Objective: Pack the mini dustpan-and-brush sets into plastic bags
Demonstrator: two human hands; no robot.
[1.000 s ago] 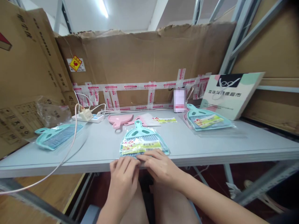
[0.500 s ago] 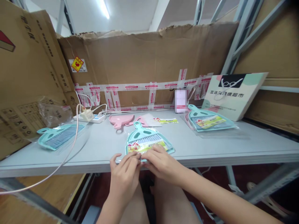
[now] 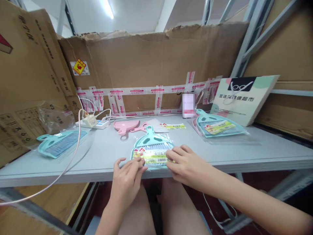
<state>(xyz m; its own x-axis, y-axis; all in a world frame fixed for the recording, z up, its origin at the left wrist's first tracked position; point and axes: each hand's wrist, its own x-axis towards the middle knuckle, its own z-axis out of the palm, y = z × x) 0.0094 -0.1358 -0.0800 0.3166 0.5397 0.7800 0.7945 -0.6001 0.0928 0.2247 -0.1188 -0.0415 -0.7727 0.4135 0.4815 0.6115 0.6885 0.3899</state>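
Note:
A turquoise dustpan and brush set (image 3: 153, 138) lies in a clear plastic bag at the table's front edge, its handle pointing away from me. A yellow-green label strip (image 3: 153, 157) crosses the bristles. My left hand (image 3: 128, 178) is closed on the bag's near left corner, with thumb and fingers close together. At the right side, my right hand (image 3: 189, 168) has its fingers curled over the bag's edge and the label's end. The exact grip under the fingertips is partly hidden.
Behind lie a pink dustpan (image 3: 126, 126) and a pink brush (image 3: 144, 126). Bagged turquoise sets rest at left (image 3: 61, 143) and right (image 3: 217, 124). A power strip (image 3: 97, 123) trails a white cable (image 3: 75, 147) over the front edge. Cardboard (image 3: 146, 65) walls the back.
My right hand has moved right, away from my left hand, to the bag's right side. The bagged set now sits straighter, its handle shifted slightly right. My left hand has barely moved.

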